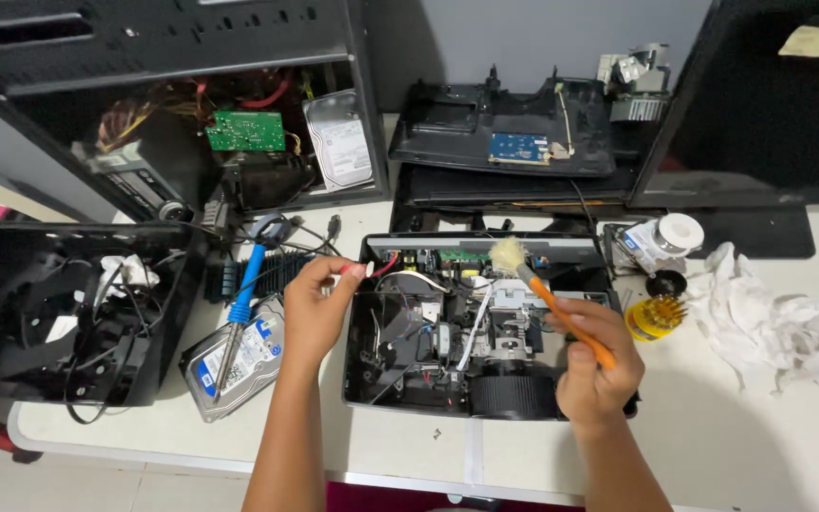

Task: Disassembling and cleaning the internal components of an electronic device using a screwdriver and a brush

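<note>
Orange brush (542,289) gripped in right hand (597,365); left hand (315,308) pinching half-hidden red piece (351,270).

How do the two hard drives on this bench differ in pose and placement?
The silver hard drive with the blue label lies flat on the white table, label up, under a blue-handled soldering iron. The silver hard drive with the white label stands on edge inside the open black computer case, nothing resting on it. Both are bare metal drives; neither hand touches them.
</note>
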